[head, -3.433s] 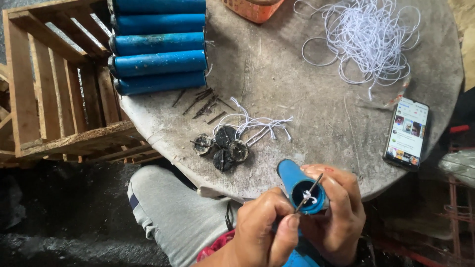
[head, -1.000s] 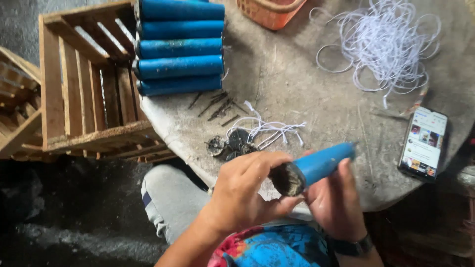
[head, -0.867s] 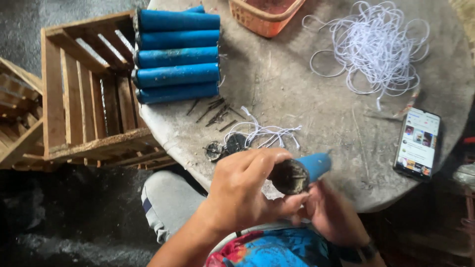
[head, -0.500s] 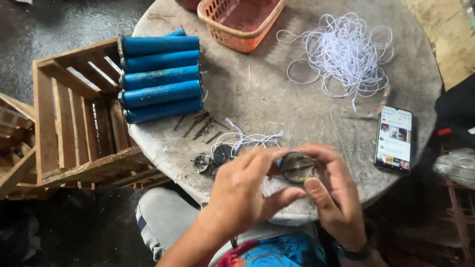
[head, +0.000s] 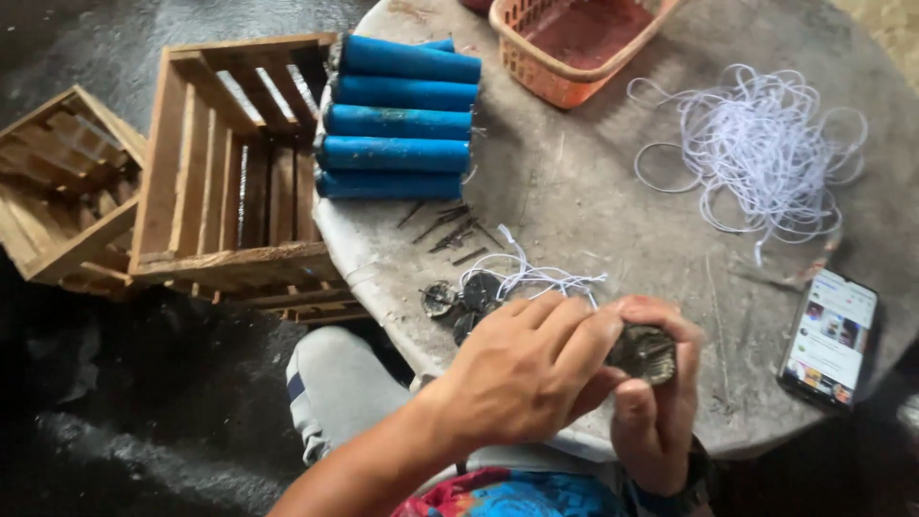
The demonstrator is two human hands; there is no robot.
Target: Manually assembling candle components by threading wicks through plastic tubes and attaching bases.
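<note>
Both my hands are closed around one tube held just above the near edge of the round concrete table (head: 584, 191). Only the tube's dark, round end (head: 643, 351) shows, facing me; its body is hidden behind my fingers. My left hand (head: 522, 373) wraps it from the left, fingertips on the end's rim. My right hand (head: 659, 421) grips from below and the right, thumb against the end. Just beyond my left hand lie small dark round caps (head: 459, 299) and a bunch of short white strings (head: 531, 278).
Several blue tubes (head: 397, 120) are stacked at the table's left edge, with dark nails (head: 450, 230) near them. A tangle of white string (head: 766, 144), an orange basket (head: 574, 48) and a phone (head: 828, 340) also lie there. Wooden crates (head: 230, 172) stand on the left.
The blue tube, held sideways a second ago, is now turned end-on toward me, and both hands have closed over it. The view has shifted to the left.
</note>
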